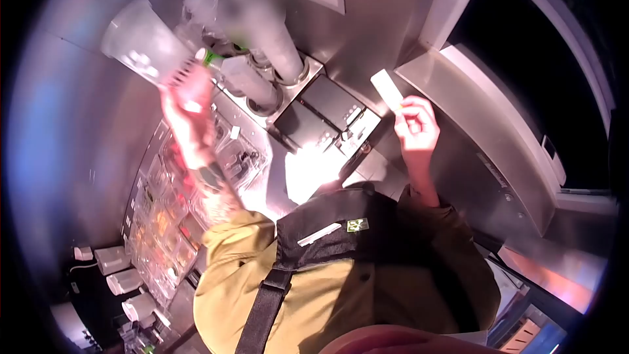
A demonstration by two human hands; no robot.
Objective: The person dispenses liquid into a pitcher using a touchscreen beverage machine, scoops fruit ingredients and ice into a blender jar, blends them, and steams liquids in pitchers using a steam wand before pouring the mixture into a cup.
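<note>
My left hand (190,92), blurred by motion, is raised at the left. Its fingers overlap the narrow end of a large, translucent tapered container (141,39). The blur hides whether they grip it. A small green-and-white item (208,58) shows just beyond these fingers. On the other side, my right hand (417,124) is closed, pinching the lower end of a flat white rectangular slip (385,88). The slip points up and to the left, in front of the metal wall.
Tall stacks of cups (275,49) stand in round holders beside dark panels (321,111). Below my left arm are several clear food containers (160,213). A bright glare (311,170) washes out the counter near my apron. At right is a dark framed window (524,72) with a metal ledge.
</note>
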